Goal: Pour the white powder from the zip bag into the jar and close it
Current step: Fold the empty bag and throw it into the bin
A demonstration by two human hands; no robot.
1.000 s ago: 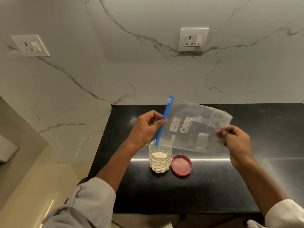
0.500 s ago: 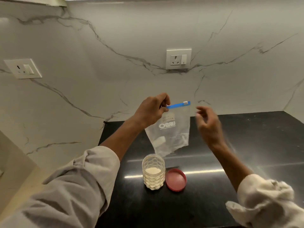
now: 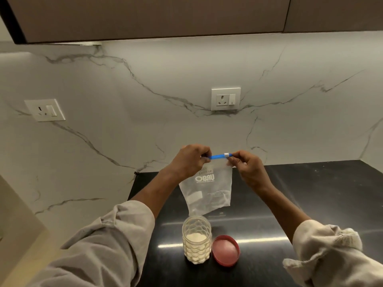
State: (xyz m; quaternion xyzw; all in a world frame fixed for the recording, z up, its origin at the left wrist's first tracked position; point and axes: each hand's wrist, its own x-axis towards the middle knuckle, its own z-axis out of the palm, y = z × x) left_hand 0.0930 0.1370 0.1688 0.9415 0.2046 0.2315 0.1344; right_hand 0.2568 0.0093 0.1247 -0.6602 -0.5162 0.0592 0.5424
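Observation:
A clear zip bag [image 3: 209, 191] with a blue zip strip hangs upright above the black counter, looking empty. My left hand [image 3: 191, 160] pinches the left end of the strip. My right hand [image 3: 246, 164] pinches the right end, at the white slider. Below the bag stands a clear honeycomb-patterned jar [image 3: 196, 241], uncovered and partly filled with white powder. Its red lid [image 3: 226, 253] lies on the counter just right of the jar, inner side up.
The black counter [image 3: 310, 193] runs to the right and meets a white marble wall. Two wall sockets [image 3: 226, 98] [image 3: 44, 110] sit on the wall. Dark cabinets [image 3: 157, 15] hang overhead. A beige surface lies at the lower left.
The bag swung from tilted over the jar to hanging upright, held higher. My right hand let go of its bottom corner and took the right end of the zip strip. The view tilted upward.

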